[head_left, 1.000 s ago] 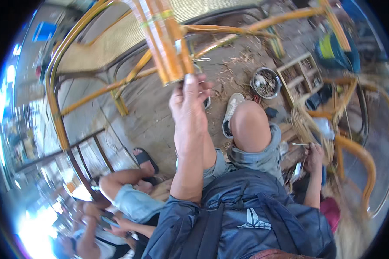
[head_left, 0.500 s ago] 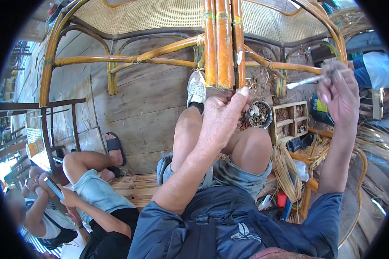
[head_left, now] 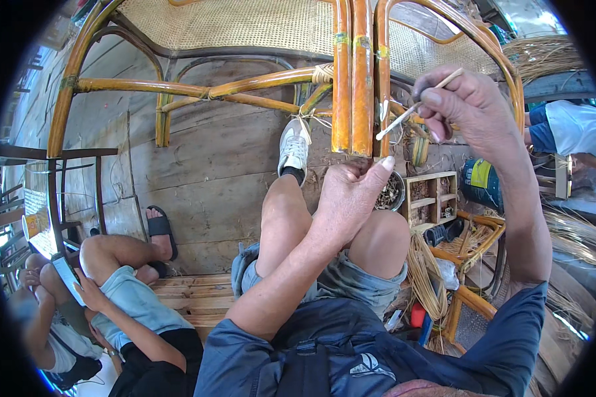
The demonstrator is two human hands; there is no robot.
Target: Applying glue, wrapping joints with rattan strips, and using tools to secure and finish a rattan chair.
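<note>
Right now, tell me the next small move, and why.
Probably ease the stick up to the white smear and spread it: the right hand holds its white tip just below that smear in view, and the left hand holds the lower ends of the poles.

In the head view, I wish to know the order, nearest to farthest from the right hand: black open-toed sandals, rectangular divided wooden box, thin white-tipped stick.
1. Thin white-tipped stick: held in the right hand.
2. Rectangular divided wooden box: below the hand, slightly left.
3. Black open-toed sandals: far left, on the floor.
</note>
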